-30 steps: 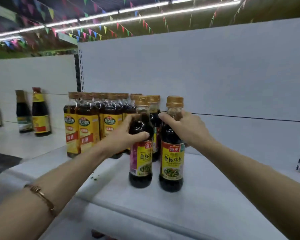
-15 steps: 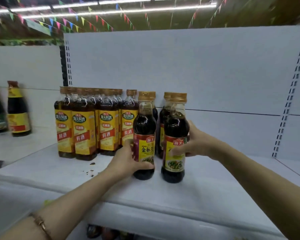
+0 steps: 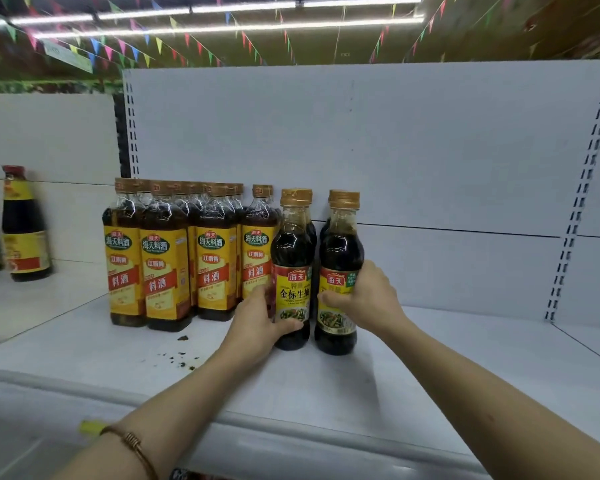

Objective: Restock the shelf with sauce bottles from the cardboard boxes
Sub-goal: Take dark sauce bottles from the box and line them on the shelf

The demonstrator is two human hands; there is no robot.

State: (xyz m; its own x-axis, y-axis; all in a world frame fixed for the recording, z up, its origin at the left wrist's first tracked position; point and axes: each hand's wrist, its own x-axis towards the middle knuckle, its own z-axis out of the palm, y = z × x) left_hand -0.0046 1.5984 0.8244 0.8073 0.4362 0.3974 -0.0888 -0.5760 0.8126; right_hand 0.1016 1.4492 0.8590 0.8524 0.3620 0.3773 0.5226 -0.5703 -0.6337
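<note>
Two dark soy sauce bottles with gold caps stand side by side on the white shelf (image 3: 413,368). My left hand (image 3: 257,323) grips the lower body of the left bottle (image 3: 293,251), thumb across its front. My right hand (image 3: 368,299) wraps the label of the right bottle (image 3: 340,251). Both bottles stand upright on the shelf. Behind each one, another gold-capped bottle is partly hidden. No cardboard box is in view.
A block of several cooking wine bottles (image 3: 174,258) with yellow labels stands just left of the soy sauce, against the back panel (image 3: 395,150). A red-capped bottle (image 3: 23,230) stands on the neighbouring shelf at far left. Dark crumbs (image 3: 184,358) lie on the shelf.
Both hands slid down from the bottle necks to the labels and lower bodies. The two bottles went back toward the rear panel, closer to the wine bottles.
</note>
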